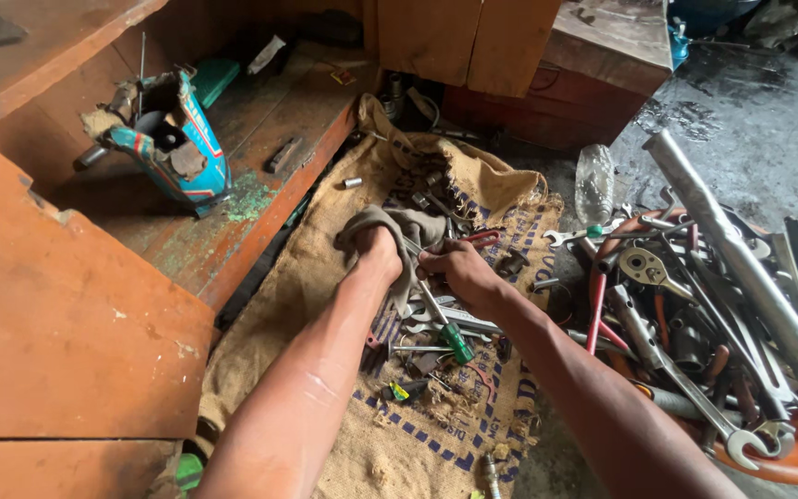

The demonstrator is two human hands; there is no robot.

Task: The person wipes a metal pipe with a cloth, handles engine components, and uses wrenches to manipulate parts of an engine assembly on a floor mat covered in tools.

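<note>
My left hand [379, 252] grips a grey rag [408, 226] bunched around the end of a thin metal tool. My right hand [454, 270] pinches that same tool, a screwdriver with a green handle [456, 342], just next to the rag. Both hands hover over a burlap sack [325, 305] spread on the floor. Several wrenches and sockets [436, 319] lie scattered on the sack under my hands.
An orange basin [791, 462] at the right is heaped with wrenches, pliers and a long steel pipe [741, 259]. A clear plastic bottle [593, 185] stands beyond it. Orange wooden steps [76, 314] rise at the left, with a broken blue part [173, 139] on one. The floor [741, 129] is wet.
</note>
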